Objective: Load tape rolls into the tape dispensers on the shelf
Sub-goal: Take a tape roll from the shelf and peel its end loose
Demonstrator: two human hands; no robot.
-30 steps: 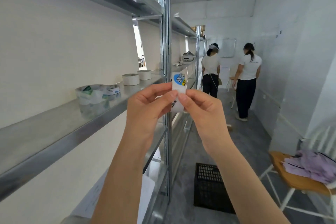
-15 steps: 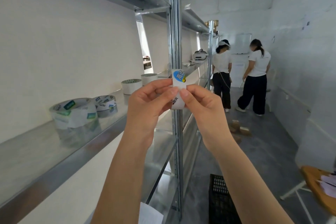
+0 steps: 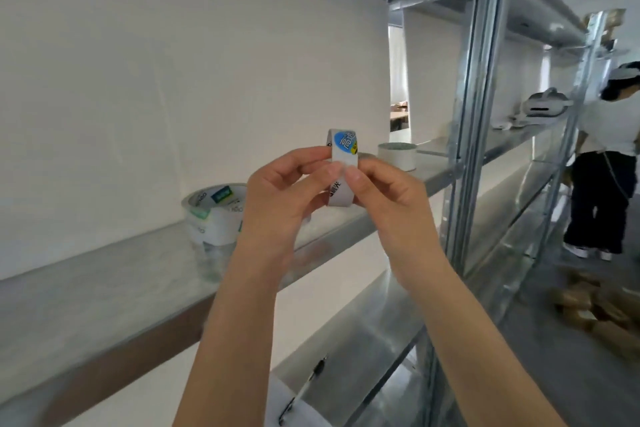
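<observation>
I hold a small white tape roll [image 3: 343,156] with a blue label edge-on in front of me. My left hand [image 3: 287,191] pinches it from the left and my right hand [image 3: 384,198] from the right, thumbs meeting on its rim. Behind my left hand a wrapped clear tape roll [image 3: 214,215] with green labels stands on the metal shelf [image 3: 138,270]. Farther along the shelf sits a white tape roll [image 3: 396,155]. No tape dispenser shows.
A steel upright post [image 3: 474,121] rises right of my hands. A lower shelf holds papers with a pen [image 3: 304,388]. A person [image 3: 606,163] stands in the aisle at the far right, with brown boxes [image 3: 599,308] on the floor. A white headset [image 3: 543,106] lies on the far shelf.
My view has swung left and closer to the shelf. The roll stays pinched between both hands. The wrapped rolls on the shelf now sit right behind my left hand.
</observation>
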